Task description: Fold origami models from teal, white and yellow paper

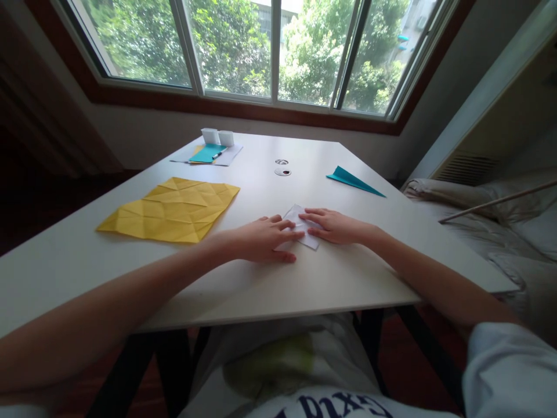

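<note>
Both hands, left hand [265,238] and right hand [335,226], pressed flat, fingers spread, pinning a folded white paper [300,229] to the worktop [304,278], a creased yellow sheet [174,210] alongside.

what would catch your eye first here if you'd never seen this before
Both hands pressing flat on a small white folded paper at the table's near middle: left hand, right hand. To the left lies a large creased yellow sheet; a teal paper plane sits far right.

A home bedroom: a white desk [261,278] below a wide window [270,52] at top, with rumpled bedding [491,232] at right.
</note>
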A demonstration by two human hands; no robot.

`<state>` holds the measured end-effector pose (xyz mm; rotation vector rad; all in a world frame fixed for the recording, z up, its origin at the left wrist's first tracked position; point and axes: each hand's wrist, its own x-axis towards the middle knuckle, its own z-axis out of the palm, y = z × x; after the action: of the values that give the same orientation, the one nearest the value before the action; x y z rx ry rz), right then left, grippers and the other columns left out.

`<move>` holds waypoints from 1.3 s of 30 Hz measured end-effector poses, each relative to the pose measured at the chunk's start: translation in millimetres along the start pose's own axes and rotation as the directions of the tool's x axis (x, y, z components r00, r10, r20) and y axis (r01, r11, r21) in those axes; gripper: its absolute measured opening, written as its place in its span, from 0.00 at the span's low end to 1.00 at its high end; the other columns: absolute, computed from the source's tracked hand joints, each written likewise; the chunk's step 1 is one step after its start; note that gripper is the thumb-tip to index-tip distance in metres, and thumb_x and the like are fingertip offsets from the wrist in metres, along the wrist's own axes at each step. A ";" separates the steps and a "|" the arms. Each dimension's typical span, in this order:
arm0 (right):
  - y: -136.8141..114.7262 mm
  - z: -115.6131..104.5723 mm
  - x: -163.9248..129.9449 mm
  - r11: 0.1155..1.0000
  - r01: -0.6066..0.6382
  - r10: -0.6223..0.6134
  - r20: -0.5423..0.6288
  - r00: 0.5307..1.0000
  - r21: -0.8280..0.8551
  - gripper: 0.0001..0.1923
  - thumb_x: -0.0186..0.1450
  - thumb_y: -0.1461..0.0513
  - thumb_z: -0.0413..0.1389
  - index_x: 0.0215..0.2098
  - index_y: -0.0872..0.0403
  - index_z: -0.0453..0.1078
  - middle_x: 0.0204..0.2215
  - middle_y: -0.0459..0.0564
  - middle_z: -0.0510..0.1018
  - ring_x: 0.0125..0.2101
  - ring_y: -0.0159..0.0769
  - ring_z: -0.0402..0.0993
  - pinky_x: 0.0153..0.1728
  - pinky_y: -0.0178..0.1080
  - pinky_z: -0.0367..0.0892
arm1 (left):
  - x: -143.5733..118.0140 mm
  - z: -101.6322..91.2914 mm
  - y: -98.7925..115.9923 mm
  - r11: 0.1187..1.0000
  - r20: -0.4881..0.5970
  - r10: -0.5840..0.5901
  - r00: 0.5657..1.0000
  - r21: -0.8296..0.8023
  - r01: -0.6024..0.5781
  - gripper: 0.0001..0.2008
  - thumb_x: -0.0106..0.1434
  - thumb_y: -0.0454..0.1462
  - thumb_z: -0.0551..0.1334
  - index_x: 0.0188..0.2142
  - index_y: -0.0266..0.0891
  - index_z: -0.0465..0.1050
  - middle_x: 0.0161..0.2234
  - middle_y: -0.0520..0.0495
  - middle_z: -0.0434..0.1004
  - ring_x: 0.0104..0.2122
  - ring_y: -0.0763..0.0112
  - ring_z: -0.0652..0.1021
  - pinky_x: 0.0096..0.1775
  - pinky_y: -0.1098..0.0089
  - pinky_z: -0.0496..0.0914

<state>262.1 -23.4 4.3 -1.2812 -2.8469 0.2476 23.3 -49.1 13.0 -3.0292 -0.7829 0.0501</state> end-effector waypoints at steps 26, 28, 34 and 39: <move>3.2 -3.8 4.4 0.966 -0.246 0.259 -0.225 0.939 0.085 0.21 0.57 0.51 0.57 0.43 0.56 0.68 0.39 0.54 0.75 0.38 0.40 0.70 0.36 0.38 0.64 | 7.4 9.7 18.4 0.993 -0.080 0.104 0.991 -0.045 -0.108 0.31 0.65 0.53 0.44 0.62 0.42 0.53 0.54 0.36 0.60 0.52 0.52 0.65 0.52 0.55 0.58; 3.1 -3.9 4.5 0.956 -0.260 0.285 -0.219 0.933 0.134 0.18 0.57 0.54 0.57 0.41 0.55 0.68 0.35 0.51 0.76 0.34 0.37 0.71 0.32 0.35 0.62 | 7.5 9.7 20.4 0.993 -0.074 0.100 0.992 -0.052 -0.104 0.31 0.65 0.54 0.43 0.62 0.41 0.52 0.54 0.36 0.60 0.52 0.52 0.65 0.52 0.55 0.58; 3.1 0.9 5.7 0.956 -0.188 0.249 -0.281 0.927 0.226 0.09 0.57 0.58 0.56 0.34 0.53 0.70 0.30 0.46 0.77 0.30 0.31 0.70 0.30 0.32 0.60 | 7.5 7.4 25.8 0.993 -0.035 0.087 0.996 -0.073 -0.089 0.33 0.65 0.54 0.42 0.62 0.35 0.52 0.57 0.34 0.59 0.54 0.53 0.64 0.53 0.56 0.57; 4.8 3.9 7.0 0.957 -0.170 0.241 -0.321 0.916 0.235 0.09 0.57 0.57 0.56 0.34 0.53 0.71 0.29 0.46 0.77 0.28 0.31 0.69 0.28 0.32 0.60 | 5.9 9.5 24.6 0.999 -0.024 0.038 0.999 -0.037 -0.039 0.32 0.65 0.54 0.42 0.63 0.41 0.49 0.61 0.35 0.54 0.58 0.48 0.58 0.54 0.50 0.56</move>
<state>260.6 -15.6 -0.7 -1.4207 -2.3309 0.2743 40.1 -67.8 2.8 -3.0743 -0.7322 -0.0003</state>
